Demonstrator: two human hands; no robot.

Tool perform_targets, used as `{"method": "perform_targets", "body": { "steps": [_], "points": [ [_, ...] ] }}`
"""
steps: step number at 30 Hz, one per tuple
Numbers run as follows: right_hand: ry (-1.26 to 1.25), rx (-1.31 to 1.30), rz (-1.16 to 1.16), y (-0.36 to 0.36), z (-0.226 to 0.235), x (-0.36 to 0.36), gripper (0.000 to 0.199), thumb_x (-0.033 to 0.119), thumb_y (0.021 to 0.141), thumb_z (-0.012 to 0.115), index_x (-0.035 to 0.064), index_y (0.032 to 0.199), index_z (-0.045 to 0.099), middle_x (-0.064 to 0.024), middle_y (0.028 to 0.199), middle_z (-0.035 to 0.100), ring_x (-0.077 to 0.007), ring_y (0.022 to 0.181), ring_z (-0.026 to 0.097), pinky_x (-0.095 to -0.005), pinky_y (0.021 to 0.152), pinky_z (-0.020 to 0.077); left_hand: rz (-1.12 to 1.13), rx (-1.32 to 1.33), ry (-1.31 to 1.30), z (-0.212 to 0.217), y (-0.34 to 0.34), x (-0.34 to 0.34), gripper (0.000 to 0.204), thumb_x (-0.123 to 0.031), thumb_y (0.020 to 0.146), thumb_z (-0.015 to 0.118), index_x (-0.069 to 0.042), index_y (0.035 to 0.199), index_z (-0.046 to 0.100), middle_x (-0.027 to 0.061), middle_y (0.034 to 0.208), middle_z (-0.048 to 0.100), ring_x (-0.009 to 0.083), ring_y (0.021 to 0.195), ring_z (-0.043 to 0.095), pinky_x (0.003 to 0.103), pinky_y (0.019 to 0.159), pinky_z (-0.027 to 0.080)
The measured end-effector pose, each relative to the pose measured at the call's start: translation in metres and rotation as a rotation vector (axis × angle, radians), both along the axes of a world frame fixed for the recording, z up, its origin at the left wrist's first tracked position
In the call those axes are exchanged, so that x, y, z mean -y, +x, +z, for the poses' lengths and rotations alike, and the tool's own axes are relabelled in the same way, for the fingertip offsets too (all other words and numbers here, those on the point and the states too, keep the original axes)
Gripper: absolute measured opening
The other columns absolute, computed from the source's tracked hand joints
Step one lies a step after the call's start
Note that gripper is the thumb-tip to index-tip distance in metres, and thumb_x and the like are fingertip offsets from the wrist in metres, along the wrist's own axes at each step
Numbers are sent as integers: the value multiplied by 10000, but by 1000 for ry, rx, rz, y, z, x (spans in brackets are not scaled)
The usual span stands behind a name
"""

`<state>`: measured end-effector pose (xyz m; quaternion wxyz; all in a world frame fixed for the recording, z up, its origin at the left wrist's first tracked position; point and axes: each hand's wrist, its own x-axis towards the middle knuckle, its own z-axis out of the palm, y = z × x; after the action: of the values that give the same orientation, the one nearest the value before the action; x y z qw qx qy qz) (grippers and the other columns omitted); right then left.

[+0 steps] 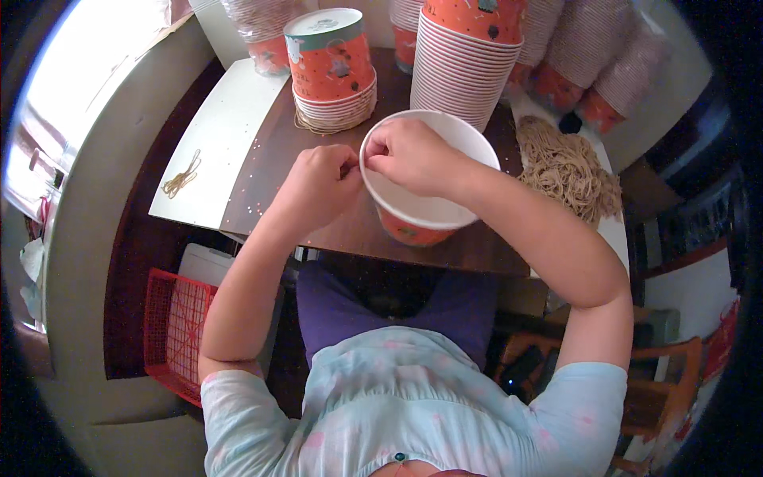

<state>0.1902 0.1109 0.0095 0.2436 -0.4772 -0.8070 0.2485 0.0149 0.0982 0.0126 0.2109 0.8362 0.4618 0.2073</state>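
Observation:
A large paper bucket (409, 230), orange outside and white inside, stands open end up at the table's near edge. My right hand (413, 155) reaches over its mouth, fingers curled and pinched at the inner left wall just below the rim. Outside that same stretch of rim, my left hand (322, 183) is closed, fingertips pressed together close to the wall. Whatever lies between the fingers of either hand is too small or hidden to make out.
Upside-down nested buckets (332, 67) stand behind my left hand, cords around their base. A tall bucket stack (465, 71) rises behind the mouth. Right lies a heap of tan cords (564, 171); left, a small cord bundle (183, 175). A red basket (171, 334) sits below.

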Motion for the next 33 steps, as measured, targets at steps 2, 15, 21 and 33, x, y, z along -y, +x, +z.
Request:
{"method": "perform_targets", "body": {
  "steps": [2, 15, 21, 33],
  "points": [
    [43, 55, 122, 6, 20, -1, 164, 151, 776, 637, 0, 837, 650, -141, 766, 650, -228, 703, 630, -341, 650, 490, 56, 232, -255, -10, -3, -3, 188, -135, 869, 537, 34, 887, 618, 107, 817, 665, 183, 694, 636, 291, 655, 515],
    [431, -129, -103, 6, 26, 102, 79, 66, 805, 639, 25, 870, 622, -114, 766, 626, -221, 711, 630, -313, 642, 495, -154, 1512, -1137, -58, -8, 49, 191, -212, 882, 441, -75, 932, 564, 128, 1141, 614, 257, 1066, 583, 401, 898, 459],
    [246, -386, -181, -24, -74, 118, 119, 41, 771, 654, 22, 886, 632, -121, 858, 642, -265, 772, 627, -337, 683, 501, -201, 1624, -1081, -70, 4, 64, 169, -176, 886, 458, -39, 874, 557, 177, 1129, 597, 291, 1013, 580, 411, 889, 463],
    [32, -651, -323, -24, -50, 118, 148, 102, 776, 696, -4, 856, 630, -96, 841, 644, -165, 702, 631, -278, 627, 509, 50, 920, -203, -75, 11, 92, 52, -5, 856, 570, 3, 907, 567, 16, 777, 583, 62, 672, 537, 203, 601, 435]
  ]
}}
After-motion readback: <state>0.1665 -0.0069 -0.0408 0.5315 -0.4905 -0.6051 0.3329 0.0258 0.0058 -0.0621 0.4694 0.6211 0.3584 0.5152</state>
